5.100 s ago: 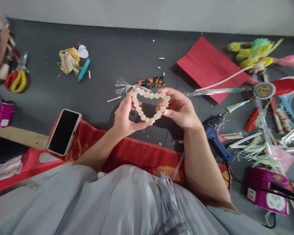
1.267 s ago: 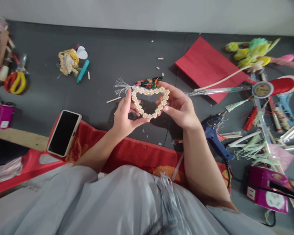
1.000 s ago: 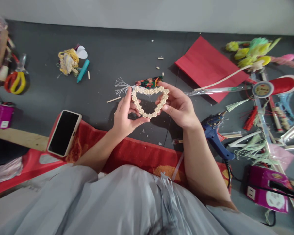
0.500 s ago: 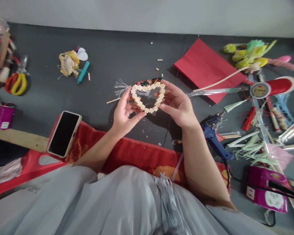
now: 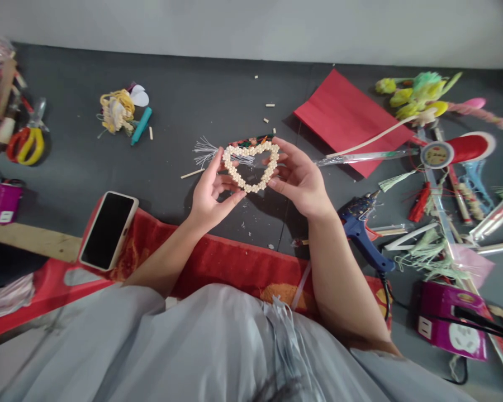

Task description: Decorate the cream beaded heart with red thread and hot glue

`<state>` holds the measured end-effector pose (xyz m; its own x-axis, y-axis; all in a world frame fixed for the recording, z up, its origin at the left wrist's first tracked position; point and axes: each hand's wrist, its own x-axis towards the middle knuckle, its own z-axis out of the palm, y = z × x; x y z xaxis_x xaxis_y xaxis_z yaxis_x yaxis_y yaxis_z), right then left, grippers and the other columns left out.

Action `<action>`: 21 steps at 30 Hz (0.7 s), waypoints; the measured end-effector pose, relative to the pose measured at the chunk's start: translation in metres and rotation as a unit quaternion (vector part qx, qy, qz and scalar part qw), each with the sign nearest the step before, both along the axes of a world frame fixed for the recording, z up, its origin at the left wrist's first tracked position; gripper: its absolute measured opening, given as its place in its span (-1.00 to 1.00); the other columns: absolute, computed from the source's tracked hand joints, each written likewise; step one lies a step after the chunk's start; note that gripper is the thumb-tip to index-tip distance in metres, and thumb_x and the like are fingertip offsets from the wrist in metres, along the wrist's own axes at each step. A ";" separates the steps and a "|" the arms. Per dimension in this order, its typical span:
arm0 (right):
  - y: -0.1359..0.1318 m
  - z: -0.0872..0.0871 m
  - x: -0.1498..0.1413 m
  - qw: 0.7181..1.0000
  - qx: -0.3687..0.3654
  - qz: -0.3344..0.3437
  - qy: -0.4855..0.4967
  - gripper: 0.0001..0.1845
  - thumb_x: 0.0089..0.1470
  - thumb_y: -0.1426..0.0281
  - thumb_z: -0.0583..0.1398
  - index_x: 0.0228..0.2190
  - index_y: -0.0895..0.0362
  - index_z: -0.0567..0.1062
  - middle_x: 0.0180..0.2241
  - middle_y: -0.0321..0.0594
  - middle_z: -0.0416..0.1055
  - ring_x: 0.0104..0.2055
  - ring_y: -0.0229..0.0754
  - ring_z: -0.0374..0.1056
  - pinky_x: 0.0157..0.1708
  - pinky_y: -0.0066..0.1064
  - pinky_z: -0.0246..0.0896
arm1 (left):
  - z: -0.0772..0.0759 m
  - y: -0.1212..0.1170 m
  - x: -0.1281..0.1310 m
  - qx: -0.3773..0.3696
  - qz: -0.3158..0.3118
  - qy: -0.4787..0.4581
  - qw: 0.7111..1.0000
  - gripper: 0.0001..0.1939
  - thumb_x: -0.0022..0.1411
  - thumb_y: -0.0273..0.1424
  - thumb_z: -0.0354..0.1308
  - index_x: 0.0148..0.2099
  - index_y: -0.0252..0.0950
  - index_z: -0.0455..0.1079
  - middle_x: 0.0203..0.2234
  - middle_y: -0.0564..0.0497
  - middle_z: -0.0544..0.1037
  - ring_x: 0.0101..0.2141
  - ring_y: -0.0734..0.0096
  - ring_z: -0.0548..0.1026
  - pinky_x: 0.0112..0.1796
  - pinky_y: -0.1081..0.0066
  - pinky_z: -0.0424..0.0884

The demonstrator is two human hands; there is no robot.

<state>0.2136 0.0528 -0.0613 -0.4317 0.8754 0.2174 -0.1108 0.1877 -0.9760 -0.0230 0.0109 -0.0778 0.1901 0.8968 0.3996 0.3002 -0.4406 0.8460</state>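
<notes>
A cream beaded heart frame (image 5: pixel 251 166) is held up between both hands above the dark floor mat. My left hand (image 5: pixel 212 192) pinches its left lobe with thumb and fingers. My right hand (image 5: pixel 299 178) grips its right lobe, fingers curled behind it. Just beyond the heart lie a white tassel (image 5: pixel 203 152) and a strip of floral fabric (image 5: pixel 254 140).
A phone (image 5: pixel 108 229) rests on a red cloth (image 5: pixel 235 268) at my lap. A blue glue gun (image 5: pixel 362 234) lies to the right, beside a red paper sheet (image 5: pixel 346 120), a red tape roll (image 5: pixel 456 151) and tassels. Scissors (image 5: pixel 25 146) and a yellow yarn bundle (image 5: pixel 116 109) sit left.
The heart and both hands have shifted slightly up and left in view, and the heart appears tilted a little flatter. Both hands keep their grip.
</notes>
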 end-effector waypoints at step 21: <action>0.000 -0.010 -0.006 0.999 -0.007 -0.009 0.035 0.12 -0.17 0.03 0.52 0.35 -0.14 0.22 0.10 -0.12 0.46 -0.04 -0.03 0.54 -0.08 -0.09 0.62 | 0.000 -0.003 0.004 0.008 0.019 -0.046 0.999 0.02 0.18 -0.11 0.43 0.52 0.05 -0.06 0.20 -0.18 0.49 -0.20 0.32 0.65 -0.19 0.34 0.65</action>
<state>0.2076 0.0525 -0.0713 -0.3999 0.8858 0.2354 -0.1766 0.1776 -0.9681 -0.0195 0.0077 -0.0781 0.1184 0.8960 0.4279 0.2372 -0.4440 0.8641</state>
